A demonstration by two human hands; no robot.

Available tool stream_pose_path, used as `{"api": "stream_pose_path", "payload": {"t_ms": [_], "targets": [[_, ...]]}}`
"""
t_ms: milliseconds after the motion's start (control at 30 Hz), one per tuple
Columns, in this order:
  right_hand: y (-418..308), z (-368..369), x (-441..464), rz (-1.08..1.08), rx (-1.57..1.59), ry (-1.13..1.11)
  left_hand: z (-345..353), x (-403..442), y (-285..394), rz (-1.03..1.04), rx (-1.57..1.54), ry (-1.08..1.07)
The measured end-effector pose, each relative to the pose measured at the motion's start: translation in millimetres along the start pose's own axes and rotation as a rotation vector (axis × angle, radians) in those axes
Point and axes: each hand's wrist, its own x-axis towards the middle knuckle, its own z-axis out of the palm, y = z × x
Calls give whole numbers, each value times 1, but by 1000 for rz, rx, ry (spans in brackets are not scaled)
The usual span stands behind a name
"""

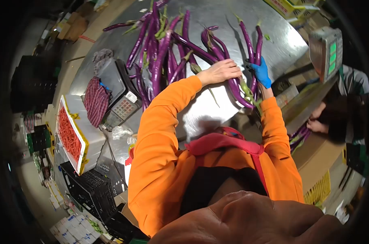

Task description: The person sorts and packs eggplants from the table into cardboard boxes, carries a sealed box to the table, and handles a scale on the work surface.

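Long purple eggplants (159, 67) on a shiny metal table (286, 44), main pile on the far left part, lying every which way, green caps and stems poking out. Person in an orange sweatshirt (156, 142) has both hands in on the eggplants, right of that pile.

Left hand (220, 72): bare, back up, fingers bent over eggplants that run under it toward the body. Palm side hidden, so can't tell if the grip is closed or just resting. Right hand (261, 74): blue glove (263, 77), narrow grip, wrapped around 2 slim eggplants (246, 36), stem ends pointing away from the person. Hands near each other, side by side; green cap (245, 88) shows between them.

Left of the pile: scale with a keypad (122, 106), red-and-dark checked cloth (96, 101) against its edge, gray cloth (102, 59) just beyond. Nearer the body, a white box (94, 142) with yellow tape, full of thin red chili peppers (69, 134), tilted in view. Black plastic crate (89, 191) below it.

Right side: green-lit display (333, 57) on a gray housing. Past it, another person's hands (317, 118) at a bunch of purple eggplants (300, 135), by a cardboard box (316, 154).
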Motion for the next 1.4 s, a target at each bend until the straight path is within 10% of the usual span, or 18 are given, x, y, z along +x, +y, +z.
{"api": "stream_pose_path", "payload": {"t_ms": [300,400,567,733,900,967,1067,1233,1400], "targets": [[28,-23,-41,122,53,17,-13,-37,43,-550,309,-107],[31,-18,-46,60,96,25,-3,-53,53,-1041,-121,245],[11,15,-36,104,179,-1,17,-43,81,-1298,-455,259],[5,74,-16,-3,-883,8,32,-40,90,-1373,-285,250],[31,64,7,-7,-1018,-92,33,-50,78,-1512,-737,388],[31,44,14,141,-328,-263,33,-55,75,-1534,-912,476],[17,35,-1,339,-39,-291,27,-60,74,-1440,-1383,719],[-17,49,-52,484,382,-257,43,-29,53,-1248,-1294,803],[-9,30,-48,559,619,-32,24,-2,38,-1005,-331,336]]}}
